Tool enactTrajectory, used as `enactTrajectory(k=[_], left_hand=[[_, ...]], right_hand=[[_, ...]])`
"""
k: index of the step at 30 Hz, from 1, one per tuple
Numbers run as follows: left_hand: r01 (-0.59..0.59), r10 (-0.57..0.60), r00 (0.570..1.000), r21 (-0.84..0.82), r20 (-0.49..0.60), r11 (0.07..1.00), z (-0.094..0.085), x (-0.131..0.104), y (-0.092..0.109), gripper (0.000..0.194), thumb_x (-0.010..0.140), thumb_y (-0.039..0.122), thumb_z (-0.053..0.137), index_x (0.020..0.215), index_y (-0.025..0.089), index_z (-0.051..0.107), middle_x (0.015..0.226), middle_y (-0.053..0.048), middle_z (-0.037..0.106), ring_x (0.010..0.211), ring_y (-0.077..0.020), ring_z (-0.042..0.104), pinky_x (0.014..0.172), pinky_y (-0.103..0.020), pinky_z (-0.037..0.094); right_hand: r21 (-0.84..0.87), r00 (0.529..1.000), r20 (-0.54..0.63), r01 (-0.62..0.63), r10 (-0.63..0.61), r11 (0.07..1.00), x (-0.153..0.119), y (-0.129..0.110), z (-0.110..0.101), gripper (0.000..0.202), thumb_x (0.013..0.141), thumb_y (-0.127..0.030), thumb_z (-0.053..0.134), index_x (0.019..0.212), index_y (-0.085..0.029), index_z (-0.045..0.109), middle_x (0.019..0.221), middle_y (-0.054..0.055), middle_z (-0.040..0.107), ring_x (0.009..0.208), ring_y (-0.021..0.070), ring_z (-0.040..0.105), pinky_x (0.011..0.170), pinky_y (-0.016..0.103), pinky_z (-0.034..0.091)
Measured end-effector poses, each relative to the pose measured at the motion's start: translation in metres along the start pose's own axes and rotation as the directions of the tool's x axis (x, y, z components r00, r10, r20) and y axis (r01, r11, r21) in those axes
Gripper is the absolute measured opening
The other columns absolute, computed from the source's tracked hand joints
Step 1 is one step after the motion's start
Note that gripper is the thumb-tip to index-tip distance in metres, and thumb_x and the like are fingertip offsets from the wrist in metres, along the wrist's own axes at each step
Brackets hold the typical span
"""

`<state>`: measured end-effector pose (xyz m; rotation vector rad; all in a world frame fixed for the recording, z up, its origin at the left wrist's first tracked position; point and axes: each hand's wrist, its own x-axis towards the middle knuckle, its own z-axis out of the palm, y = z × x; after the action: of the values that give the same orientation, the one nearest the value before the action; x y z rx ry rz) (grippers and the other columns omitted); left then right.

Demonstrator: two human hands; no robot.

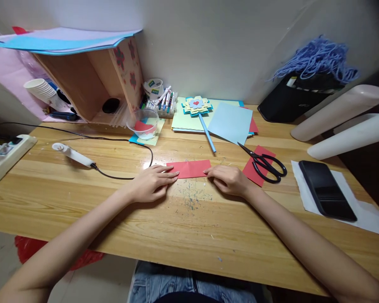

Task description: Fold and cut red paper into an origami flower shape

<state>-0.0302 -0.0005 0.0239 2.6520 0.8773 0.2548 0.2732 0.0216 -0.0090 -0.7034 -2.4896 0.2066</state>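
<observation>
A folded strip of red paper [191, 169] lies flat on the wooden table between my hands, with a faint crease across its middle. My left hand [151, 183] rests over its left end, fingers stretched out and lying flat. At the right end, my right hand [229, 180] has its fingers curled, and the thumb and forefinger pinch the corner. Black-handled scissors [265, 165] lie to the right on another red paper piece [255, 176]. Beyond the strip is a paper flower [196, 105] on a blue stem [207, 134].
Coloured sheets [232, 120] lie at the back. A corded white glue gun [72, 155] and a clear bowl [145, 124] are at left, before a cardboard box [88, 80]. A phone [326, 189] on white paper and white rolls [350, 134] stand right. Scraps dot the table [164, 235].
</observation>
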Motion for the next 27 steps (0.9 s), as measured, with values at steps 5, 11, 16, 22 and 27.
enactTrajectory(k=[5, 11, 16, 22, 27], left_hand=[[0.142, -0.133, 0.968, 0.027, -0.213, 0.989, 0.010, 0.024, 0.015, 0.026, 0.090, 0.027, 0.042, 0.096, 0.016, 0.065, 0.092, -0.010, 0.070, 0.083, -0.0194, 0.065, 0.077, -0.036, 0.049], [0.130, -0.109, 0.969, 0.084, -0.220, 0.988, 0.019, 0.058, 0.022, 0.032, 0.086, 0.033, 0.053, 0.113, 0.016, 0.057, 0.116, -0.013, 0.062, 0.108, -0.0249, 0.056, 0.092, -0.042, 0.043], [0.131, -0.120, 0.976, 0.048, -0.180, 0.990, 0.011, 0.064, 0.019, 0.023, 0.091, 0.025, 0.044, 0.095, 0.017, 0.065, 0.095, -0.011, 0.069, 0.090, -0.0214, 0.063, 0.083, -0.038, 0.045], [0.220, -0.309, 0.931, -0.377, -0.193, 0.900, -0.008, 0.068, 0.019, 0.026, 0.089, 0.034, 0.047, 0.094, 0.019, 0.068, 0.090, -0.004, 0.071, 0.081, -0.0170, 0.063, 0.073, -0.029, 0.046], [0.281, -0.361, 0.933, -0.662, 0.018, 0.695, -0.006, 0.082, 0.005, 0.035, 0.085, 0.042, 0.050, 0.098, 0.016, 0.068, 0.096, -0.006, 0.070, 0.083, -0.0178, 0.061, 0.071, -0.028, 0.046]], right_hand=[[-0.148, 0.999, 0.006, -0.038, 0.039, 0.988, 0.011, -0.009, 0.005, 0.021, 0.087, -0.024, 0.050, 0.099, -0.017, 0.065, 0.088, 0.009, 0.071, 0.077, 0.0190, 0.065, 0.060, 0.030, 0.050], [-0.168, 0.999, 0.013, -0.027, 0.029, 0.985, 0.015, -0.009, 0.013, 0.023, 0.090, -0.021, 0.045, 0.081, -0.017, 0.065, 0.078, 0.008, 0.069, 0.069, 0.0164, 0.062, 0.060, 0.028, 0.048], [-0.042, 0.983, -0.116, -0.148, 0.142, 0.988, 0.020, -0.016, 0.009, 0.016, 0.087, -0.018, 0.047, 0.080, -0.016, 0.062, 0.079, 0.009, 0.067, 0.075, 0.0182, 0.062, 0.068, 0.031, 0.051], [0.512, 0.826, -0.185, -0.382, 0.533, 0.770, 0.027, -0.021, -0.003, 0.015, 0.084, -0.024, 0.054, 0.096, -0.020, 0.062, 0.092, 0.006, 0.069, 0.081, 0.0178, 0.065, 0.072, 0.032, 0.055], [0.690, 0.773, -0.097, -0.402, 0.627, 0.602, 0.025, -0.014, 0.002, 0.020, 0.081, -0.026, 0.056, 0.097, -0.019, 0.065, 0.100, 0.008, 0.069, 0.093, 0.0196, 0.065, 0.080, 0.033, 0.054]])
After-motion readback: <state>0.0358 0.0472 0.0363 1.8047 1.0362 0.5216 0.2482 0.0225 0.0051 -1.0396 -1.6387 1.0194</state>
